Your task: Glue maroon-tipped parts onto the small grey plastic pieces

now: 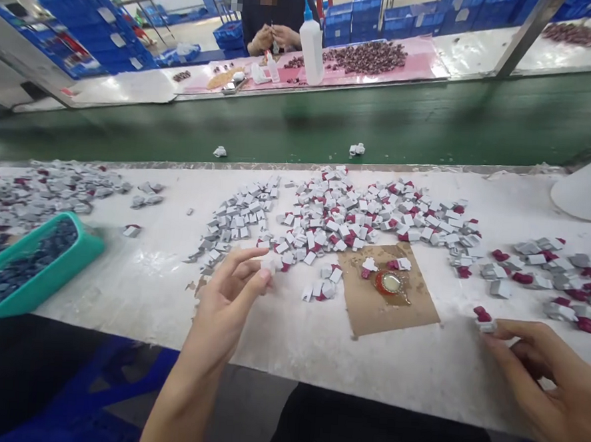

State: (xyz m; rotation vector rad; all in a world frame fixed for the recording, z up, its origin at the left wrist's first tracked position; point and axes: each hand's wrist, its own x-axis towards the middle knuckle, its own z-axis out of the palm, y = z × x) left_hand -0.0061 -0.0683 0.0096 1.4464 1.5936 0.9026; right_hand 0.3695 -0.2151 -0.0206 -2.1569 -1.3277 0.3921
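Observation:
Between the thumb and fingers of my left hand [234, 287] is a small white plastic part [271, 264], held just in front of the big pile. My right hand [541, 376] pinches a grey-and-maroon plastic piece [484, 319] over the table at the right. A large pile of grey and maroon pieces [336, 210] spreads across the middle of the table. Nearer me, a small cluster of pieces [323, 284] lies beside a brown cardboard square [369, 319]. On the cardboard sit a puddle of clear, amber-edged liquid [390, 283] and a couple of pieces.
A teal bin [86, 251] of dark small parts stands at the left, near another heap [41, 195]. More pieces [557, 277] lie at the right, below a white container [590, 189]. Past the green belt [291, 127], a person works beside a white bottle [312, 52].

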